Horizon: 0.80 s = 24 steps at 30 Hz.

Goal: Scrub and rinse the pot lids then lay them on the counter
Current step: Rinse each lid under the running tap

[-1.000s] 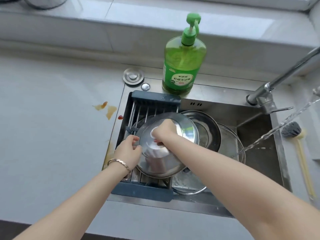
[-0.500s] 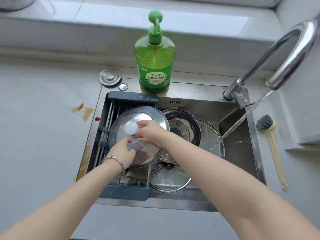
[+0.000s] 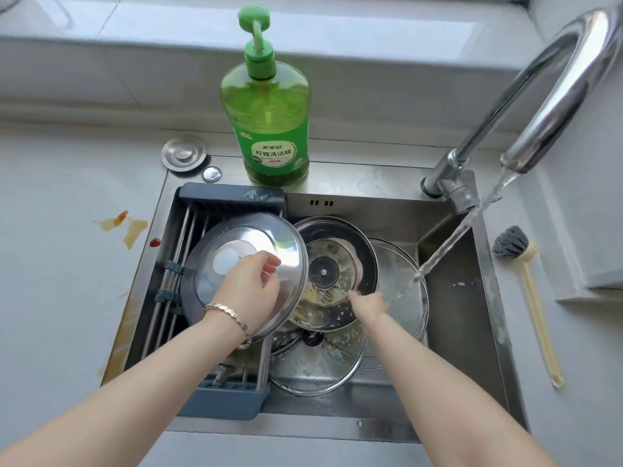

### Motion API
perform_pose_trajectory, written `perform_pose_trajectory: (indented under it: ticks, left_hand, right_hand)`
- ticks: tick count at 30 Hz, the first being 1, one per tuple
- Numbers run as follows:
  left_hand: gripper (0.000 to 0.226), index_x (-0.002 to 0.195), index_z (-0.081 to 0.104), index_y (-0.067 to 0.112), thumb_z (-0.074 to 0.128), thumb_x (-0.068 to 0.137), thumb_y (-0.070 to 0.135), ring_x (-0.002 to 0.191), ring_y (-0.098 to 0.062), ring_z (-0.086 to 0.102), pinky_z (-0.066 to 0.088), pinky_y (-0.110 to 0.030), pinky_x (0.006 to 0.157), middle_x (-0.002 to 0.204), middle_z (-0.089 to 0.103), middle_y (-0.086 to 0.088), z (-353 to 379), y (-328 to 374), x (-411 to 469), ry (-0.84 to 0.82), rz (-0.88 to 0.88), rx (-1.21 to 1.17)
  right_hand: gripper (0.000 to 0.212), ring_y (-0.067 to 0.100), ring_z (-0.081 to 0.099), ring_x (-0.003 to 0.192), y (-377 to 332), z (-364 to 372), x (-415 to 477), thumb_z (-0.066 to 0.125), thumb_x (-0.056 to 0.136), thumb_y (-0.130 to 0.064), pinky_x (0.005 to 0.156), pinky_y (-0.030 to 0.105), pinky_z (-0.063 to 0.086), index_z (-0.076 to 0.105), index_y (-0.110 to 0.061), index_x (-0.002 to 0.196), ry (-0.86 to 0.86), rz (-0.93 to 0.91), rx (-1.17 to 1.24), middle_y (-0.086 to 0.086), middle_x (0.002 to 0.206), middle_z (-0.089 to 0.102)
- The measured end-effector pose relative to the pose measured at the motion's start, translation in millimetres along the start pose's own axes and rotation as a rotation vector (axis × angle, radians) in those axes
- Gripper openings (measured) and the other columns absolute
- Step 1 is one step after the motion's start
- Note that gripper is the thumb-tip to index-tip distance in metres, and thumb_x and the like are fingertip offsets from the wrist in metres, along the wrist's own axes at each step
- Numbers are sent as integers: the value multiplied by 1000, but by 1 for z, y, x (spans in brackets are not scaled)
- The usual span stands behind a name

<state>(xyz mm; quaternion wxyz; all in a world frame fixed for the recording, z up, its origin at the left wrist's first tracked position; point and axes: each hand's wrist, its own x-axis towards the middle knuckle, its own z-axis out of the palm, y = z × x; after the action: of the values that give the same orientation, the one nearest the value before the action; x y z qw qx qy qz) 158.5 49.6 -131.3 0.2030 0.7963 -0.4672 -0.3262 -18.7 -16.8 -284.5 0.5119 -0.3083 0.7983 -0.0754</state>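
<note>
A shiny steel pot lid (image 3: 269, 237) with a white knob (image 3: 226, 261) is tilted over the left half of the sink (image 3: 451, 332). My left hand (image 3: 249, 289) holds it from above, fingers curled beside the knob. My right hand (image 3: 368, 303) reaches down to a dirty black-rimmed glass lid (image 3: 332, 274) in the middle of the sink; its fingertips are hidden, so its grip is unclear. Two more glass lids lie there, one at the right (image 3: 397, 264) under the water stream and one at the front (image 3: 317, 369).
The faucet (image 3: 539, 96) runs water into the sink's right side. A blue drying rack (image 3: 222, 402) spans the sink's left part. A green soap bottle (image 3: 268, 129) stands behind, a drain stopper (image 3: 183, 153) beside it. A brush (image 3: 526, 291) lies right. Sauce stains (image 3: 124, 227) mark the left counter.
My right hand let go of the steel lid's knob and dropped to the dirty lid in the sink. My left hand moved from the lid's rim to its top.
</note>
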Motion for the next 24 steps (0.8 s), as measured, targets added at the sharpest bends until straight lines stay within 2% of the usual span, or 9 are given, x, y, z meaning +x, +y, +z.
perform_pose_trajectory:
  ticks: [4,8,9,11,14,17,19,21,24]
  left_hand:
    - [21,105,61,11,48,90,5,95,-14,56,42,-24,87,102,61,0,7,3,-4,22,33,-33]
    - [17,101,60,16,50,90,8,92,-13,58,43,-24,85,97,61,3,12,8,-10,-12,5,-57]
    - [16,99,59,18,50,90,9,93,-13,58,44,-24,85,97,62,4,12,10,-12,-21,2,-60]
    - [16,97,56,22,49,90,9,93,-12,57,42,-23,83,97,62,6,12,16,-17,-35,-3,-73]
    - [16,96,55,23,48,90,10,89,-12,57,40,-20,76,92,61,8,9,26,-24,-68,-22,-70]
    - [16,95,54,24,48,90,9,88,-15,60,47,-20,67,91,63,6,11,35,-30,-147,-61,-62]
    - [16,97,54,23,49,89,10,86,-17,62,53,-28,74,94,65,2,13,42,-33,-216,-91,-40]
    - [15,99,52,22,49,90,11,87,-21,64,55,-36,81,97,63,-3,15,50,-37,-299,-138,-22]
    - [17,105,52,11,47,89,8,72,-22,62,55,-35,65,90,59,-7,20,60,-41,-452,-254,-45]
  right_hand:
    - [35,32,57,110,3,-10,17,54,90,-10,82,26,44,52,6,121,-4,-33,-50,14,117,60]
    - [16,29,64,80,-4,-23,1,50,79,-4,74,31,52,64,-3,88,-15,-194,-99,12,83,65]
    - [10,28,64,75,-6,-30,-9,50,78,-6,69,32,52,60,-7,75,6,-218,-111,11,75,63]
    - [22,26,62,64,-9,-48,-25,49,79,-7,62,30,52,49,-11,58,52,-268,-142,7,63,59]
    - [16,30,67,66,-13,-89,-49,51,80,-15,65,38,58,59,-10,67,71,-248,-192,10,76,67]
    - [11,31,67,63,-20,-133,-75,48,81,-15,59,32,57,54,-6,79,27,-222,-323,15,94,66]
    - [24,25,65,50,-28,-157,-91,45,83,-9,43,24,51,46,0,105,-5,-190,-392,18,101,64]
    - [48,17,54,33,-35,-179,-102,44,82,-2,29,13,33,32,5,128,-29,-186,-542,13,84,63]
    - [23,16,51,26,-45,-208,-115,41,79,2,30,13,34,45,4,102,-66,-208,-612,9,51,56]
